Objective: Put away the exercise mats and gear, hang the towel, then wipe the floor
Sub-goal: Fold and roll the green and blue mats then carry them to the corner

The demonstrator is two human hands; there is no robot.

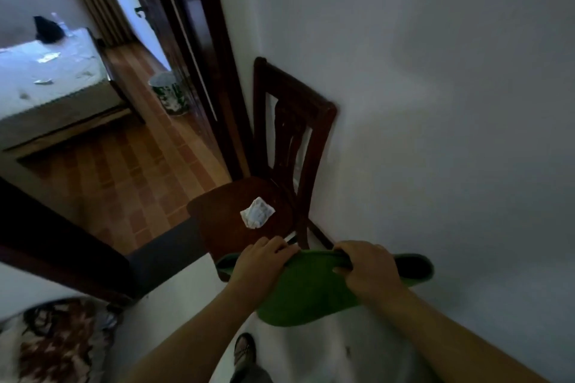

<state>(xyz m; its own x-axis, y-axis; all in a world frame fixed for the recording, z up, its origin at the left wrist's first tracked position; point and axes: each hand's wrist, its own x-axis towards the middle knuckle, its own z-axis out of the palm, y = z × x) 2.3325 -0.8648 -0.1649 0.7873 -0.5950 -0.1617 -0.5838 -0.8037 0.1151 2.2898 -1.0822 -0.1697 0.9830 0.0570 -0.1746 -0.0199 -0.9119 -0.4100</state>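
Left hand and right hand, a little apart, each grip the top edge of the towel just before the chair; draped unevenly over its back, it may slide onto the wad on the seat.

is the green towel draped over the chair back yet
No, the left hand and right hand both grip the green towel in the air, in front of the chair.

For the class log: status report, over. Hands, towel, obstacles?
Left hand and right hand grip towel top edge. Towel in air before chair, not hung. Crumpled paper on seat.
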